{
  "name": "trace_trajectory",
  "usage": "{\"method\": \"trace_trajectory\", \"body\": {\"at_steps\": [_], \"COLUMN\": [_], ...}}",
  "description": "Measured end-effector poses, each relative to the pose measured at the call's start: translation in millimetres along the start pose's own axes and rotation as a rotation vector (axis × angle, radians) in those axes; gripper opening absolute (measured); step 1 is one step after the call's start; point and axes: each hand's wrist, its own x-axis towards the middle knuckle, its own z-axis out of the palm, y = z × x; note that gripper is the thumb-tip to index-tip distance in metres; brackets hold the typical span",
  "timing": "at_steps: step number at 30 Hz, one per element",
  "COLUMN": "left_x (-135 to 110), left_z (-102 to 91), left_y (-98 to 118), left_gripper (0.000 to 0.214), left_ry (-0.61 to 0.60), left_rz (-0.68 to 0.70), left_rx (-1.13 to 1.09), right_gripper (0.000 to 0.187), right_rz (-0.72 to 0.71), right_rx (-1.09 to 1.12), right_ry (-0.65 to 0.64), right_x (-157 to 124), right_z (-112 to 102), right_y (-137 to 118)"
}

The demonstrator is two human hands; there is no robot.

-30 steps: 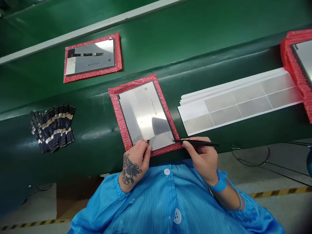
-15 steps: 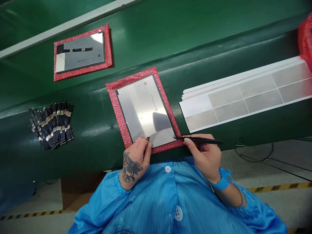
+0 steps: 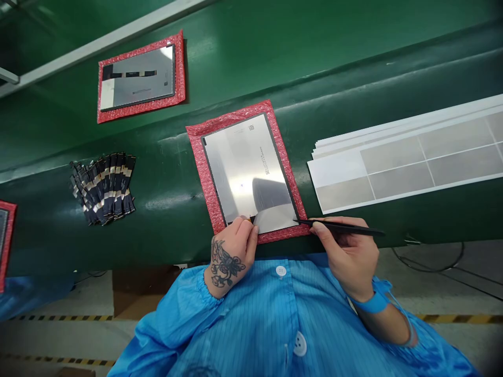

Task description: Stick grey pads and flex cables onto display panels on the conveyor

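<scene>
A display panel (image 3: 239,167), silver back up, lies on a red bubble-wrap pouch (image 3: 204,173) in front of me. Across its near end lies a small silver sheet (image 3: 275,217), its far edge slightly curved. My left hand (image 3: 234,246) is closed at the sheet's left end, apparently pinching it, with a bit of dark and orange flex cable (image 3: 251,218) beside the fingertips. The fingers hide that corner of the panel. Black tweezers (image 3: 349,228) are gripped in my right hand (image 3: 349,256), their tips touching the sheet's right end.
Fanned flex cables (image 3: 104,188) lie to the left. Sheets of silver stickers (image 3: 396,170) are stacked at the right. Another panel (image 3: 137,78) rests on red bubble wrap farther back, and a red-wrapped one (image 3: 4,235) shows at the left edge. A rail (image 3: 118,39) crosses behind.
The view has swung left, so everything sits farther right in the picture and another red-wrapped panel has appeared at the left edge. Both hands and the tweezers keep nearly the same place on the panel.
</scene>
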Motion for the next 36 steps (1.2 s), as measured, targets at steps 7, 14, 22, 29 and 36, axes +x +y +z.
{"method": "trace_trajectory", "body": {"at_steps": [7, 14, 22, 29, 36], "left_x": [-0.6, 0.7, 2.8, 1.2, 1.3], "left_z": [2.8, 1.2, 1.6, -6.4, 19.4], "left_y": [-0.1, 0.5, 2.0, -7.2, 15.0], "left_gripper": [0.036, 0.037, 0.039, 0.04, 0.027], "left_ry": [0.004, -0.024, 0.006, -0.005, 0.197], "left_rz": [0.027, 0.011, 0.049, 0.005, 0.563], "left_rx": [0.044, 0.084, 0.111, 0.144, -0.003], "right_gripper": [0.017, 0.016, 0.013, 0.011, 0.019], "right_rz": [-0.011, -0.016, -0.084, -0.112, -0.095], "right_rx": [0.005, -0.001, -0.011, -0.03, -0.04], "right_ry": [0.007, 0.003, -0.008, 0.002, 0.013], "right_x": [-0.1, -0.7, -0.9, -0.7, -1.3], "right_z": [1.0, 0.3, 0.3, 0.2, 1.3], "right_y": [0.7, 0.5, 3.3, 5.8, 5.8]}}
